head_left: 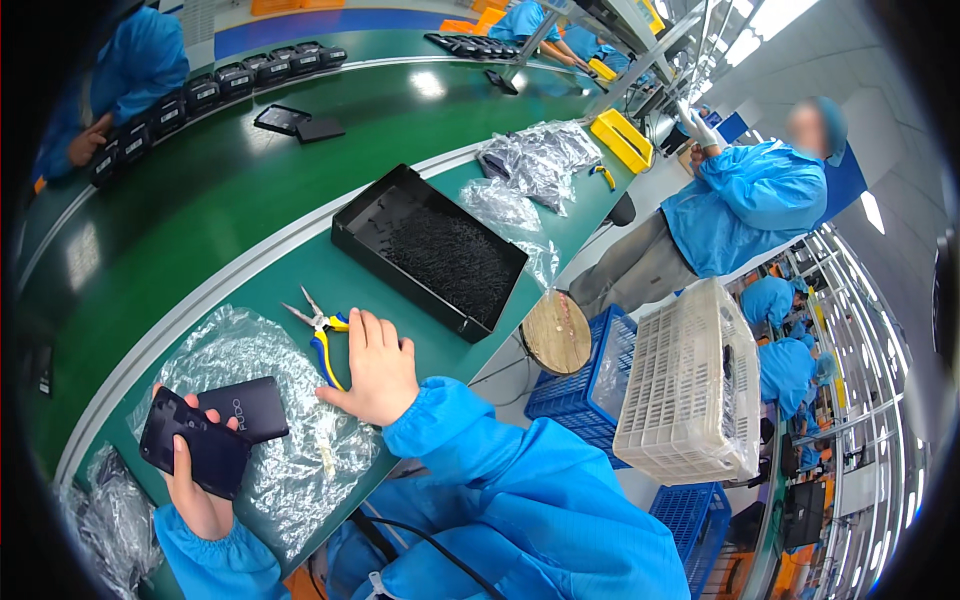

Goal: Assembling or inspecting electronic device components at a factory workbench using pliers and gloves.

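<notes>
On the tabletop (298, 266), 1 box (405, 282) reaches from far edge to near edge, small parts (440, 250) in it. Pliers (320, 322) lie left of it, plastic sheeting (300, 485) farther left, bags (540, 160) right. Behind the far edge runs the belt (380, 105).

Bright strip lights (785, 15) blaze overhead, and there runs the long green worktop (225, 205)! A round wooden stool (557, 332) stands beside it.

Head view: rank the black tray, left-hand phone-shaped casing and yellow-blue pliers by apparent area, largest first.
1. Black tray
2. Dark casing in the left hand, partly hidden
3. Yellow-blue pliers
</notes>
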Available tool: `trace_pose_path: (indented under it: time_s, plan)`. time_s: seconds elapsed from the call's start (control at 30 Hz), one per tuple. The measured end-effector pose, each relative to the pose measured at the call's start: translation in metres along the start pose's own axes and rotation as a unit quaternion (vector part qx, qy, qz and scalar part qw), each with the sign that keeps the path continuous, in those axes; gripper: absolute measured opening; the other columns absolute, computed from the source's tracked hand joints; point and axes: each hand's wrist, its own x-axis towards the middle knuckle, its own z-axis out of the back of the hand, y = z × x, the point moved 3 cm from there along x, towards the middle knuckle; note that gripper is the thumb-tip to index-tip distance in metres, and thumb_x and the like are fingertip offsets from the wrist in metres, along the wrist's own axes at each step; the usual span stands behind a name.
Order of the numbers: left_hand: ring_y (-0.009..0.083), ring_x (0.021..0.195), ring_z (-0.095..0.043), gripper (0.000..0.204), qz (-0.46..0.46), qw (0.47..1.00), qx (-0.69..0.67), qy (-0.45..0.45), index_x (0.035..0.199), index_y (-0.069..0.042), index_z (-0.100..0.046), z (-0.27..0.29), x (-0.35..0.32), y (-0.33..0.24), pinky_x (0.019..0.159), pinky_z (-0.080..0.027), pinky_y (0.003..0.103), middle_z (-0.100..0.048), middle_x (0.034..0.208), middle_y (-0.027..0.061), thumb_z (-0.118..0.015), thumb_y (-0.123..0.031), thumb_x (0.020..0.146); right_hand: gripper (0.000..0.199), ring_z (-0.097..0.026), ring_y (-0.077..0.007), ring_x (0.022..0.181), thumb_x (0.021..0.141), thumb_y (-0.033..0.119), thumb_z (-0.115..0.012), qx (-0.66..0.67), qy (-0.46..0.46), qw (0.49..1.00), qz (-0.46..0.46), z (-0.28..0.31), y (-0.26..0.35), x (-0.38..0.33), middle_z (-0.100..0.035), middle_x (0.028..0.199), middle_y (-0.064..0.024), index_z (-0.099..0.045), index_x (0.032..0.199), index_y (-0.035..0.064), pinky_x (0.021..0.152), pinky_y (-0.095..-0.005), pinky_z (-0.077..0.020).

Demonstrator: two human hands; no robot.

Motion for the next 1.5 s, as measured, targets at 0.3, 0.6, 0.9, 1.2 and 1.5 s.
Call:
trace_pose_path:
  time_s: [0.3, 0.6, 0.9, 1.2, 1.5]
  plan:
    - [0.0260, 0.104, -0.053, 0.052, -0.014, 0.996, -0.083, 0.014, 0.138, -0.008, -0.021, 0.008, 0.003, 0.009, 0.090, -0.044, 0.045, -0.047, 0.121, 0.0152, -0.043, -0.018, 0.093, 0.069, -0.051, -0.0340, 0.094, 0.055, 0.031, -0.074, 0.087, -0.074, 0.993, 0.021, -0.009, -0.017, 0.019, -0.048, 0.104, -0.0189, -0.048, 0.108, -0.0046, 0.078, -0.0398, -0.0462]
    - [0.0279, 0.111, -0.050, 0.053, 0.006, 0.995, -0.099, 0.026, 0.139, -0.007, -0.020, 0.023, 0.003, 0.009, 0.093, -0.044, 0.042, -0.044, 0.126, 0.0157, -0.043, -0.017, 0.092, 0.066, -0.053, -0.0207, 0.077, 0.055, 0.008, -0.069, 0.301, -0.060, 0.930, 0.201, 0.028, 0.060, -0.030, -0.047, 0.106, -0.0151, -0.046, 0.116, -0.0050, 0.057, -0.0286, -0.0417]
    - [0.0268, 0.112, -0.050, 0.049, -0.014, 0.997, -0.065, 0.027, 0.138, -0.007, -0.024, 0.026, 0.005, 0.022, 0.094, -0.041, 0.040, -0.045, 0.127, 0.0164, -0.042, -0.017, 0.093, 0.062, -0.055, -0.0283, 0.086, 0.059, 0.008, -0.075, 0.300, -0.053, 0.929, 0.212, 0.003, 0.101, -0.049, -0.045, 0.107, -0.0180, -0.048, 0.113, -0.0069, 0.066, -0.0319, -0.0479]
    - [0.0274, 0.112, -0.049, 0.043, -0.021, 0.996, -0.084, 0.021, 0.133, -0.004, -0.029, 0.020, 0.002, 0.018, 0.092, -0.044, 0.039, -0.045, 0.127, 0.0147, -0.040, -0.018, 0.094, 0.061, -0.057, -0.0315, 0.087, 0.061, 0.007, -0.074, 0.304, -0.043, 0.929, 0.208, -0.004, 0.113, -0.051, -0.045, 0.106, -0.0188, -0.048, 0.115, -0.0075, 0.073, -0.0347, -0.0493]
    - [0.0228, 0.113, -0.047, 0.048, -0.056, 0.994, -0.093, 0.008, 0.139, -0.006, -0.019, 0.014, -0.003, 0.017, 0.094, -0.042, 0.036, -0.044, 0.127, 0.0134, -0.036, -0.013, 0.095, 0.064, -0.055, -0.0356, 0.089, 0.065, 0.010, -0.072, 0.222, -0.080, 0.945, 0.227, -0.008, 0.130, -0.061, -0.045, 0.107, -0.0220, -0.043, 0.119, -0.0088, 0.072, -0.0371, -0.0489]
